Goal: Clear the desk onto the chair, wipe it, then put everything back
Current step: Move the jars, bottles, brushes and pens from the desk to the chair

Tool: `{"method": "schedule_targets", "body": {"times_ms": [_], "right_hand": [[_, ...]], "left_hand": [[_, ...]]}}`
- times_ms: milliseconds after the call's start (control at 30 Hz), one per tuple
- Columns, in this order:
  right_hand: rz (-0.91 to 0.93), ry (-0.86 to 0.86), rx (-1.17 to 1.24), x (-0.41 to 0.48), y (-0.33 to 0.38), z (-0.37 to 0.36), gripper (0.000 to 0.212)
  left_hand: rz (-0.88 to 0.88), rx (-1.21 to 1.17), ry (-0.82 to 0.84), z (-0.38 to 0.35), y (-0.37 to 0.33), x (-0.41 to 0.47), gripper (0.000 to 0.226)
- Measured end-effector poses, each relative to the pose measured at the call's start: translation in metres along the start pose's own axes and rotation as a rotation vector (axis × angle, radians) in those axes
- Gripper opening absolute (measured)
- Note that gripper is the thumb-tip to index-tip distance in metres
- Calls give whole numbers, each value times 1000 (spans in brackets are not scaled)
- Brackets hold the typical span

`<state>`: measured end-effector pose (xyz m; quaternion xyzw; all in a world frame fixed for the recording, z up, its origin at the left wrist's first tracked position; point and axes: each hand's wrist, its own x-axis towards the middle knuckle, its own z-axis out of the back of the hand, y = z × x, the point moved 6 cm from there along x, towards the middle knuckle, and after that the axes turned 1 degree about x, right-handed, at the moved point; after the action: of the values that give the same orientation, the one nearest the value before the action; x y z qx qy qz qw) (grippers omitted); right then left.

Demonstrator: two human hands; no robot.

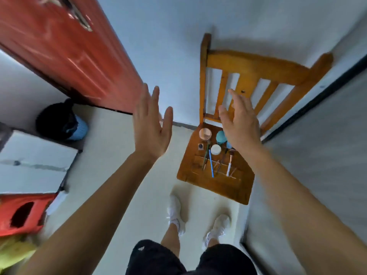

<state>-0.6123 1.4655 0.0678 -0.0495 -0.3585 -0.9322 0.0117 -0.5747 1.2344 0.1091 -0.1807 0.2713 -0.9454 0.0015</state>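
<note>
Standing below right fingers [235,100]: chair [228,185].

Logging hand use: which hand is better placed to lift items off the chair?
Probably right: the open right hand hangs over the orange wooden chair, near the round teal jar; the left hand is over floor.

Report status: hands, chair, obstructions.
Left hand and right hand open, empty. Chair holds jars, brushes. Nothing between hands and chair.
</note>
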Motion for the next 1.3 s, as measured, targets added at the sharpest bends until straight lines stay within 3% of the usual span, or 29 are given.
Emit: {"method": "schedule_targets", "body": {"times_ms": [167,300,467,667,767,967,1100,1300], "right_hand": [[424,0,123,20,186,17,49],[675,5,231,-9,321,-9,45],[900,44,362,-79,483,-96,44],[1057,274,445,-202,653,-249,47],[1102,469,438,-264,711,-321,50],[1165,685,379,-339,789,-440,49],[1218,803,296,-355,831,-530,49],[1242,925,180,-345,910,-654,47]], "left_hand": [[129,162,-272,174,24,-12,56],[195,249,-410,289,67,-52,58],[339,421,-508,427,170,-142,60],[601,586,-527,559,307,-285,58],[748,591,-561,607,357,-347,62],[963,596,-566,653,451,-412,58],[1094,564,-531,664,524,-428,68],[1317,549,-434,701,651,-423,63]]}}
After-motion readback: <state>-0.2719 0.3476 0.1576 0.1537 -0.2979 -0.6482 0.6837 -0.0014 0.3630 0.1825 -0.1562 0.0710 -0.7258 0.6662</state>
